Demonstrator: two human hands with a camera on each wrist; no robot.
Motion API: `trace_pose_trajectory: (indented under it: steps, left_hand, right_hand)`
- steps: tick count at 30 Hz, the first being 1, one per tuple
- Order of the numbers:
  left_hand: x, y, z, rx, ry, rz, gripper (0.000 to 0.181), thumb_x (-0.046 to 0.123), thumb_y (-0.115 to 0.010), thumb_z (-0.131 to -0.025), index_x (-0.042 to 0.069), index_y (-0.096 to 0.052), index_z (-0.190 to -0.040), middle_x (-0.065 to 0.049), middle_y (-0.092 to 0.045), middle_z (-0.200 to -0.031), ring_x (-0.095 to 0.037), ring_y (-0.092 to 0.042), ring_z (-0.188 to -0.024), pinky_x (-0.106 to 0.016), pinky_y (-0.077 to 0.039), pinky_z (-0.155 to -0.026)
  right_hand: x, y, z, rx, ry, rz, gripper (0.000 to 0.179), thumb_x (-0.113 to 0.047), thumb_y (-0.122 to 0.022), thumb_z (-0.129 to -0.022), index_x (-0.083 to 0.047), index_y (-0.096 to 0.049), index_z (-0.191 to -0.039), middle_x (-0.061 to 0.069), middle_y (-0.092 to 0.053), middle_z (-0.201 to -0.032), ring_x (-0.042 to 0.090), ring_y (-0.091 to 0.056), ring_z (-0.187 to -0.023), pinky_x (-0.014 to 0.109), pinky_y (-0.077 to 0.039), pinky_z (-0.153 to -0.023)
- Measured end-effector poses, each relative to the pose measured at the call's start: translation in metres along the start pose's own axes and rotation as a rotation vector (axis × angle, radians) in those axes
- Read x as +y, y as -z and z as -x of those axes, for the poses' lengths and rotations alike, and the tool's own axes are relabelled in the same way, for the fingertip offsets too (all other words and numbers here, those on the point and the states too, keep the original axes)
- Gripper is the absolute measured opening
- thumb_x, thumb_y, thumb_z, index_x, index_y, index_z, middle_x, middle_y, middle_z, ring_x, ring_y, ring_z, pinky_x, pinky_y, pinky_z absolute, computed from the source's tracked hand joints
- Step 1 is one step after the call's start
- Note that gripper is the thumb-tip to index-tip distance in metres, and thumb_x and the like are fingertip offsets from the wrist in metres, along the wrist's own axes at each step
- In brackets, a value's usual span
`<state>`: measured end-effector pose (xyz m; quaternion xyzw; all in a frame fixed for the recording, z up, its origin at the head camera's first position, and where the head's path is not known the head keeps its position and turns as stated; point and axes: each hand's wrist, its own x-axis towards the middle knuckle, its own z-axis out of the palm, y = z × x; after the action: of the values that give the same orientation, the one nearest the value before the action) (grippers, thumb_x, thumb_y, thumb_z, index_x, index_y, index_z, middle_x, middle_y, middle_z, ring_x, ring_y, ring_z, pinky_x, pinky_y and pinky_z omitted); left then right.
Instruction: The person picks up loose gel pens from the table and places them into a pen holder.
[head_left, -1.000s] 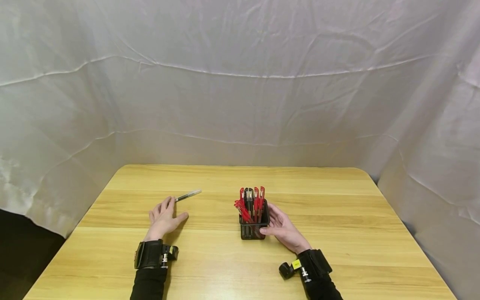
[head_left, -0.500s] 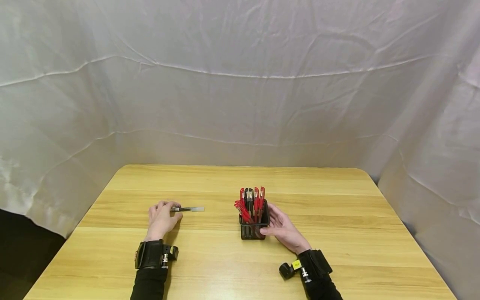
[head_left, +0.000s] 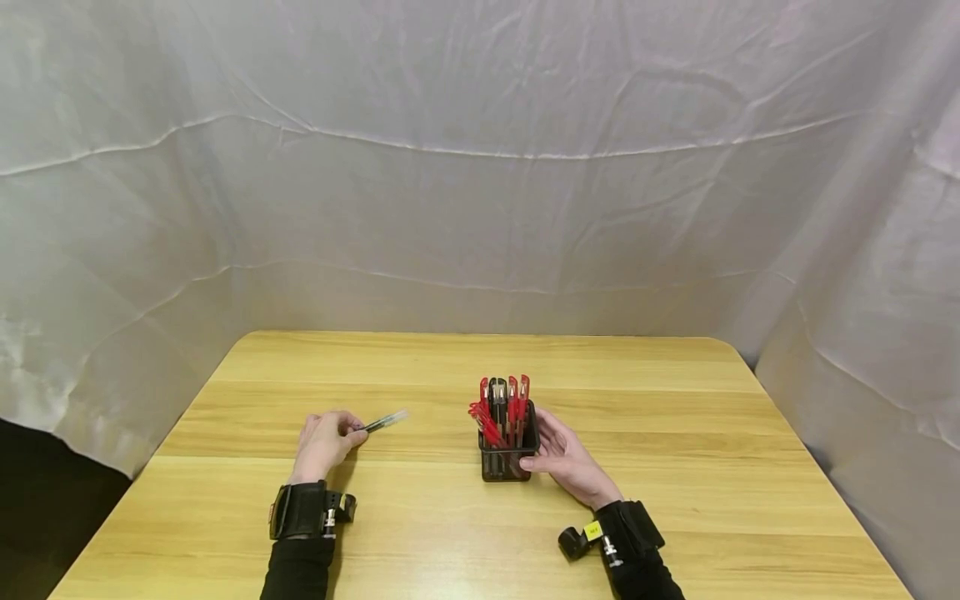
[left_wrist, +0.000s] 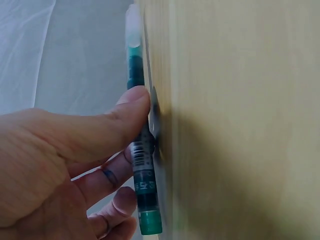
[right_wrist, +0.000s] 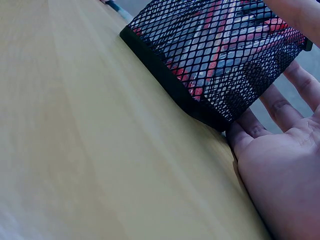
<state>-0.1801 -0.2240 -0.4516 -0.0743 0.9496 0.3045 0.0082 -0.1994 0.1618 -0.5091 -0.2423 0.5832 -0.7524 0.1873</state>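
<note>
My left hand [head_left: 326, 442] pinches a pen [left_wrist: 145, 192] between thumb and fingers, low over the table. The pen has a dark, green-ended barrel and a clear cap, which points to the right in the head view. Around the right side of a black mesh pen holder [head_left: 491, 467] curls my right hand [head_left: 573, 468], thumb at the front and the other fingers behind. Red pens [head_left: 522, 408] and black pens [head_left: 498, 404] stand in the holder, their capped ends up. One bundle of red caps leans out toward the left.
Both hands work over a light wooden table [head_left: 420, 525] with rounded far corners. Pale cloth [head_left: 480, 208] hangs behind it and along both sides. Each wrist wears a black strap with a small camera [head_left: 573, 543].
My left hand has taken hold of the pen, which lay on the table by its fingertips, and drawn it nearer. The right hand and the pen holder stay put.
</note>
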Motion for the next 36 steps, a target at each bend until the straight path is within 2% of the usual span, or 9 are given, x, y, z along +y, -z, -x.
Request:
trace_pose_trajectory:
  steps: [3,7,14,20,23,29,32,36]
  left_hand:
    - [0.0,0.0,-0.001,0.0,-0.003,0.003,0.011,0.016,-0.071,-0.093,0.006,-0.073,-0.095,-0.008,-0.068,-0.087,-0.03,-0.049,-0.095,-0.039,-0.037,-0.078]
    - [0.0,0.0,-0.003,0.003,-0.038,0.015,0.013,0.017,-0.068,-0.095,0.005,-0.072,-0.099,-0.009,-0.072,-0.092,-0.022,-0.052,-0.082,-0.029,-0.036,-0.068]
    - [0.006,0.002,-0.005,-0.044,-0.163,0.103,0.017,0.013,-0.062,-0.1,0.001,-0.07,-0.108,-0.011,-0.067,-0.09,-0.018,-0.049,-0.074,-0.026,-0.036,-0.063]
    - [0.014,0.008,-0.003,-0.028,-0.228,0.159,0.022,0.013,-0.057,-0.102,-0.003,-0.067,-0.115,-0.017,-0.069,-0.1,-0.012,-0.054,-0.07,-0.022,-0.041,-0.061]
    - [0.021,0.012,-0.002,-0.004,-0.258,0.186,0.023,0.013,-0.057,-0.102,-0.003,-0.067,-0.116,-0.018,-0.07,-0.099,-0.012,-0.053,-0.066,-0.022,-0.041,-0.057]
    - [0.031,0.017,0.001,0.035,-0.349,0.226,0.022,0.015,-0.059,-0.102,0.0,-0.067,-0.117,-0.017,-0.072,-0.096,-0.007,-0.058,-0.069,-0.02,-0.044,-0.061]
    - [0.037,0.019,0.003,0.045,-0.399,0.258,0.023,0.015,-0.06,-0.101,0.0,-0.067,-0.118,-0.016,-0.074,-0.095,-0.007,-0.064,-0.072,-0.02,-0.049,-0.066]
    - [0.045,0.024,0.007,0.056,-0.445,0.294,0.026,0.014,-0.063,-0.1,-0.001,-0.065,-0.121,-0.012,-0.076,-0.094,-0.016,-0.072,-0.083,-0.021,-0.055,-0.074]
  right_hand:
    - [0.001,0.0,0.0,-0.001,-0.002,0.005,0.093,0.002,-0.071,-0.086,0.004,-0.013,-0.158,0.019,-0.02,-0.167,-0.009,-0.04,-0.138,0.008,-0.031,-0.114]
    - [0.001,0.0,0.0,0.0,-0.005,-0.001,0.093,0.003,-0.071,-0.085,0.003,-0.014,-0.158,0.011,-0.027,-0.166,-0.008,-0.041,-0.139,0.008,-0.031,-0.115]
    - [0.0,0.0,0.0,-0.004,0.0,-0.007,0.092,0.003,-0.071,-0.086,0.003,-0.015,-0.158,0.0,-0.035,-0.162,-0.007,-0.041,-0.139,0.009,-0.032,-0.115]
    - [-0.001,-0.001,0.0,0.008,-0.007,-0.006,0.092,0.003,-0.072,-0.085,0.002,-0.016,-0.158,-0.005,-0.039,-0.159,-0.007,-0.042,-0.139,0.009,-0.032,-0.115]
    - [-0.001,-0.001,0.0,0.01,-0.011,-0.003,0.093,0.003,-0.072,-0.085,0.003,-0.015,-0.158,0.0,-0.036,-0.162,-0.007,-0.042,-0.139,0.009,-0.032,-0.115]
    - [-0.001,-0.001,-0.001,0.001,-0.002,-0.001,0.094,0.003,-0.071,-0.085,0.004,-0.013,-0.158,0.022,-0.018,-0.167,-0.008,-0.041,-0.138,0.008,-0.032,-0.115]
    - [-0.002,-0.001,0.0,0.001,0.002,-0.003,0.094,0.003,-0.072,-0.085,0.005,-0.013,-0.158,0.024,-0.016,-0.166,-0.008,-0.041,-0.138,0.008,-0.032,-0.115]
    - [-0.002,-0.002,0.0,0.002,0.004,-0.004,0.093,0.003,-0.072,-0.085,0.005,-0.014,-0.158,0.022,-0.019,-0.166,-0.007,-0.042,-0.138,0.008,-0.033,-0.114]
